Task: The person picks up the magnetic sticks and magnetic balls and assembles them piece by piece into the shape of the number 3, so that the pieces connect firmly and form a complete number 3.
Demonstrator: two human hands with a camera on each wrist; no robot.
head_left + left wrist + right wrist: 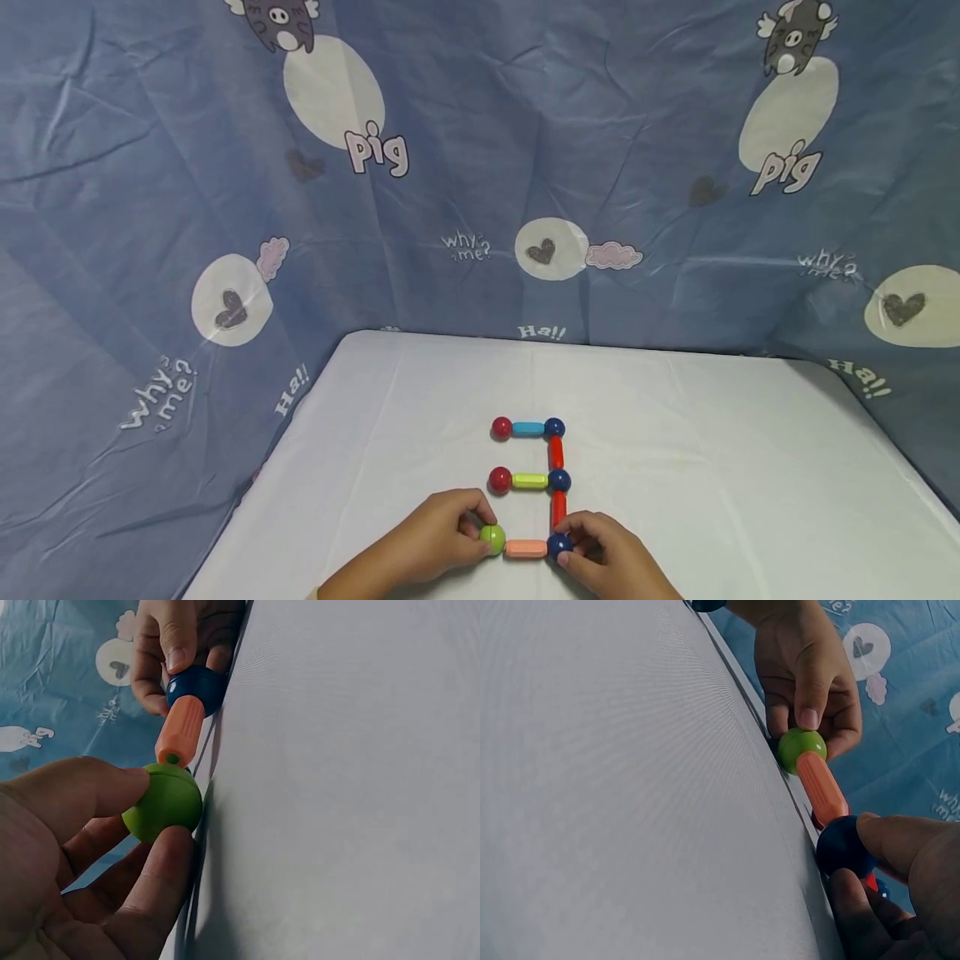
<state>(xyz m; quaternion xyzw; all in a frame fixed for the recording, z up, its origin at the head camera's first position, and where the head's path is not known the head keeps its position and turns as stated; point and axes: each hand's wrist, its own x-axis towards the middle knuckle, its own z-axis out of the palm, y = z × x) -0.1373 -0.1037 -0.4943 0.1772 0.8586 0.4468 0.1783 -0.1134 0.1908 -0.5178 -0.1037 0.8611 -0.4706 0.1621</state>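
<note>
Between thumb and fingers, my left hand (441, 537) pinches a green ball (492, 540) low on the white tabletop. An orange rod (526, 549) lies right beside that ball; in the left wrist view the rod's end (174, 756) meets or nearly meets the green surface. The rod's other end joins a dark blue ball (559, 546), which my right hand (617, 560) pinches. From this blue ball a red rod (558, 507) runs up to a second blue ball (559, 481). My fingers partly cover both held balls.
A yellow-green rod (529, 482) links the second blue ball to a red ball (500, 480). Above, another red rod (556, 452) reaches a blue ball (554, 428), then a light blue rod (528, 429) and a red ball (502, 428). A blue printed curtain (450, 192) hangs behind the table.
</note>
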